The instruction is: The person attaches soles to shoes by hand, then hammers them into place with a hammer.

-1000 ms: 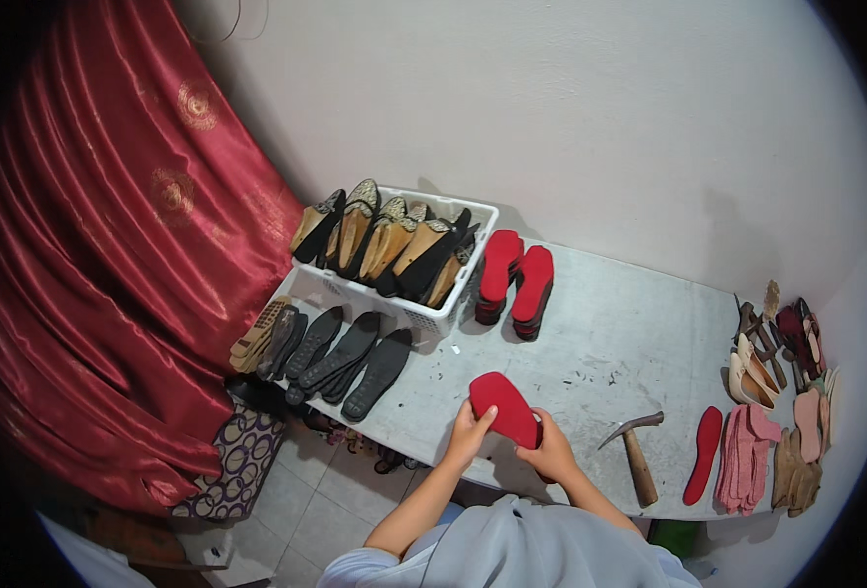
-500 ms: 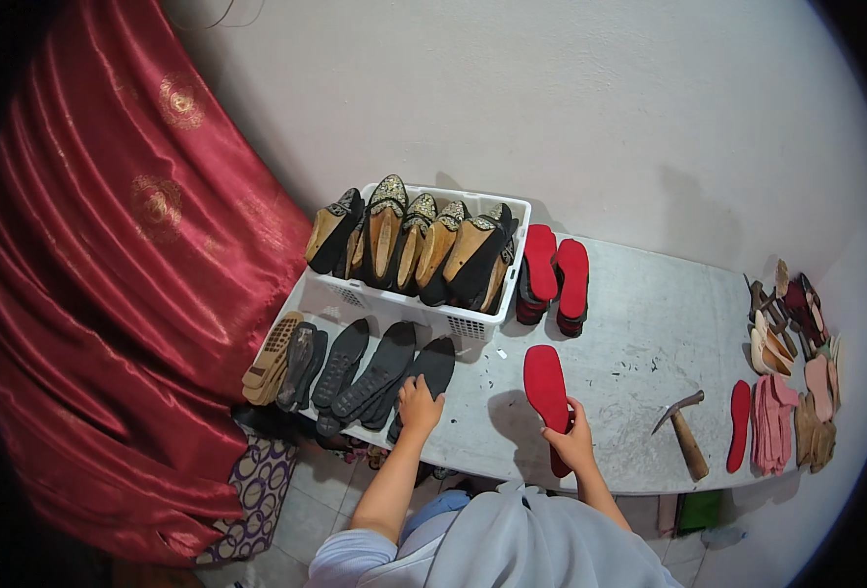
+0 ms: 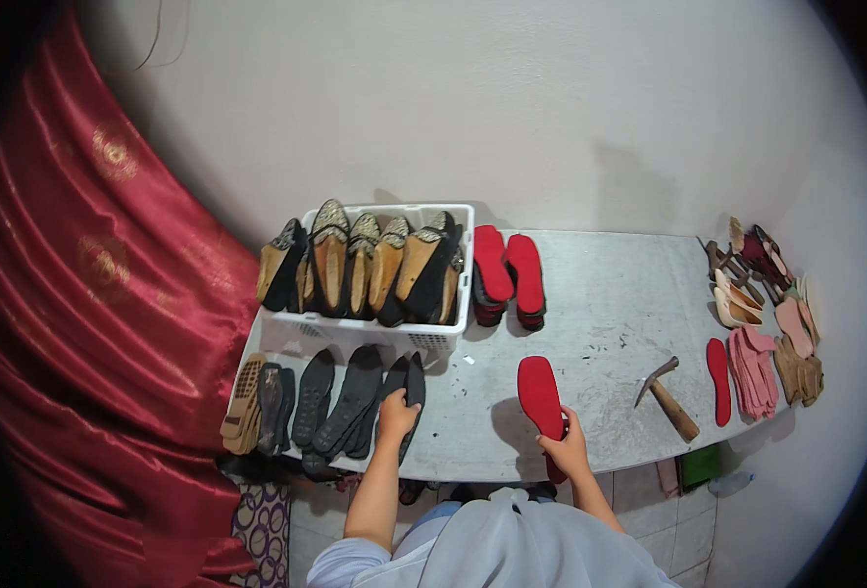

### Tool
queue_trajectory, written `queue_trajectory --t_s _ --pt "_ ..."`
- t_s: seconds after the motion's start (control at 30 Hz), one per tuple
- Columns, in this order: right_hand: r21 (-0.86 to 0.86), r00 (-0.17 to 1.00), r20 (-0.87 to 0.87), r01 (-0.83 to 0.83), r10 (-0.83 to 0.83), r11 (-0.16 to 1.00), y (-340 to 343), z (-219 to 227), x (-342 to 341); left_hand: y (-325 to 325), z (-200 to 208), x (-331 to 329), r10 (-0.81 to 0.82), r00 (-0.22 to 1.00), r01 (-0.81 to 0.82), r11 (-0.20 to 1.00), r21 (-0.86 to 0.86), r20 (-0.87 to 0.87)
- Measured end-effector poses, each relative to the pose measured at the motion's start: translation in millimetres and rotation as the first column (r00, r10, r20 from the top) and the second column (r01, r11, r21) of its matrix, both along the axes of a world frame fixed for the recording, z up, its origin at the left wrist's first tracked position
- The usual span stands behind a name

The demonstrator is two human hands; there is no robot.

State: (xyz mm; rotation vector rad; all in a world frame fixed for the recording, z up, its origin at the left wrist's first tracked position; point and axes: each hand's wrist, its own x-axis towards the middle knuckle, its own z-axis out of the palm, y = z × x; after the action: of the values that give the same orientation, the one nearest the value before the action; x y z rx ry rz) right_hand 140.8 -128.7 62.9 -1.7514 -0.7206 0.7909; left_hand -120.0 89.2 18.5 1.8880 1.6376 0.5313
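Observation:
At the table's near edge, my left hand (image 3: 396, 416) is closed on a black shoe sole (image 3: 415, 384), which is tilted up on its edge beside the other black soles. My right hand (image 3: 565, 446) grips a red insole (image 3: 539, 392) by its lower end, thumb on the near side, a little above the tabletop. To the left of my left hand lie several black soles (image 3: 357, 392) in overlapping piles. Beyond them stands a white plastic basket (image 3: 374, 335) of black shoes (image 3: 419, 265) with glittery toes and tan wooden-looking forms inside.
Two stacks of red insoles (image 3: 523, 269) stand right of the basket. Tan soles (image 3: 243, 407) lie at the far left. A hammer (image 3: 670, 402), a single red insole (image 3: 718, 382), pink pieces (image 3: 753, 372), brown gloves (image 3: 799, 370) and cream shoes (image 3: 736, 302) lie on the right. A red curtain (image 3: 139, 343) hangs left.
My left hand has closed on the outermost black sole and tipped it onto its edge. The right hand still holds the red insole. The view has shifted slightly.

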Motion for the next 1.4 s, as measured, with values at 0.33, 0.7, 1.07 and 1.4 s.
queue_trajectory --t_s 0.33,0.7,1.07,1.4 --pt "-0.068 0.998 0.056 0.039 -0.035 0.997 -37 30 48 -55 62 113 0.3 0.285 0.434 0.807 -0.401 0.911" --pt "0.103 0.902 0.418 0.076 -0.113 0.992 -68 95 130 -114 130 293 0.233 -0.017 0.846 0.521 -0.11 0.972" --pt "0.29 0.808 0.517 0.143 -0.281 0.946 -103 138 196 -151 141 368 0.281 -0.277 0.896 0.421 0.142 0.919" --pt "0.182 0.787 0.593 0.071 -0.167 0.981 -99 116 168 -170 168 376 0.275 -0.212 0.907 0.413 0.084 0.938"
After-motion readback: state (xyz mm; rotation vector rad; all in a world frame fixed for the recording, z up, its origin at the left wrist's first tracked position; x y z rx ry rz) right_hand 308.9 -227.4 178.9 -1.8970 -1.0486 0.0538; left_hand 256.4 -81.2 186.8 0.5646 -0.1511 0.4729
